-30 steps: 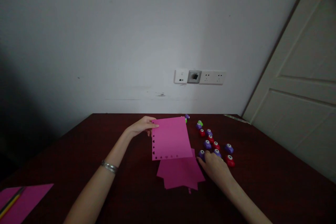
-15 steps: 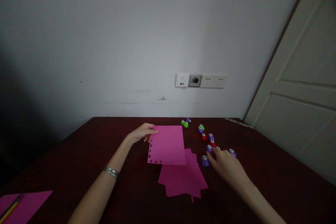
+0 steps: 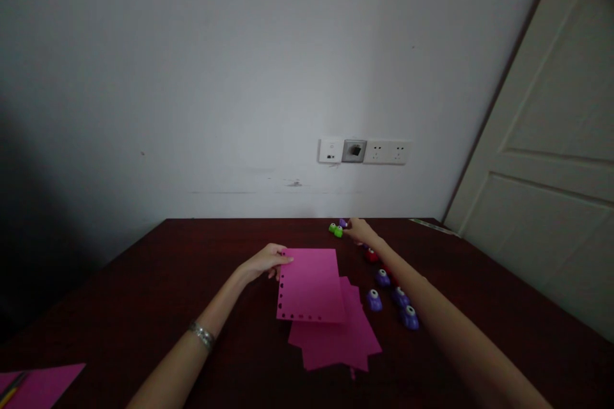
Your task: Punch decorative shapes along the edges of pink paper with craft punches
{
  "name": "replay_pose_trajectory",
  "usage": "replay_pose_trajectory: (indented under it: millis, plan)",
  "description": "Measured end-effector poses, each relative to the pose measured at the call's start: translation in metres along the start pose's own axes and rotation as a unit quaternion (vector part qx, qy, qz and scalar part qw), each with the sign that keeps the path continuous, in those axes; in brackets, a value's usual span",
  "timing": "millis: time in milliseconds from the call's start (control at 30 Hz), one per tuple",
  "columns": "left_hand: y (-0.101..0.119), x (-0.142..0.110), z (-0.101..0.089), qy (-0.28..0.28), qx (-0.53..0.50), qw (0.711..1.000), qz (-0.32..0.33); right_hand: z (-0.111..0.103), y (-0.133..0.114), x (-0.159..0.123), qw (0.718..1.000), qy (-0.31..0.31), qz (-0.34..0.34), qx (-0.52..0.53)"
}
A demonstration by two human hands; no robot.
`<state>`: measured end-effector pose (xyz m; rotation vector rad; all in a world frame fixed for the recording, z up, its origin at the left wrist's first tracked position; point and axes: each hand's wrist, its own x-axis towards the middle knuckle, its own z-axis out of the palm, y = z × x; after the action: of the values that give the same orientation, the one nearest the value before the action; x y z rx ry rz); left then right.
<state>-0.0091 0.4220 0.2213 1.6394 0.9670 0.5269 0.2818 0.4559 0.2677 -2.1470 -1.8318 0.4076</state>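
My left hand pinches a pink sheet of paper at its upper left corner. Small shaped holes run along the sheet's left and bottom edges. Under its lower part lies a fanned stack of pink sheets. My right hand reaches to the far side of the table, its fingers closed together. Right by the fingertips is a purple craft punch, with green craft punches beside it. What the fingers hold, if anything, is hidden.
Purple punches and a red punch lie along my right forearm, which covers others. Another pink sheet with pencils is at the front left. A thin strip lies at the back right. A wall with sockets stands behind.
My right hand has moved from the near punches to the far side of the table. My left hand keeps hold of the sheet, now slightly lower in view. A purple punch shows nearer the front.
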Motion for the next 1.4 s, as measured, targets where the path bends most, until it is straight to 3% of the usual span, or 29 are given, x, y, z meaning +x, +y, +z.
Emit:
replay_pose_trajectory:
  millis: [233, 667, 1167, 1400]
  plan:
    - [-0.004, 0.000, 0.002, 0.005, -0.020, 1.000, -0.014, 0.023, -0.004, 0.027, 0.998, -0.043, 0.014, -0.037]
    - [0.002, -0.001, 0.004, -0.002, -0.018, 1.000, -0.020, 0.050, 0.003, 0.043, 0.998, 0.005, 0.033, -0.055]
    - [0.001, -0.001, 0.008, -0.019, -0.019, 0.999, -0.034, 0.057, 0.000, 0.043, 0.997, 0.006, 0.059, -0.044]
    - [-0.002, -0.001, 0.011, -0.039, -0.012, 0.998, -0.048, 0.058, 0.000, 0.042, 0.996, 0.007, 0.083, 0.040]
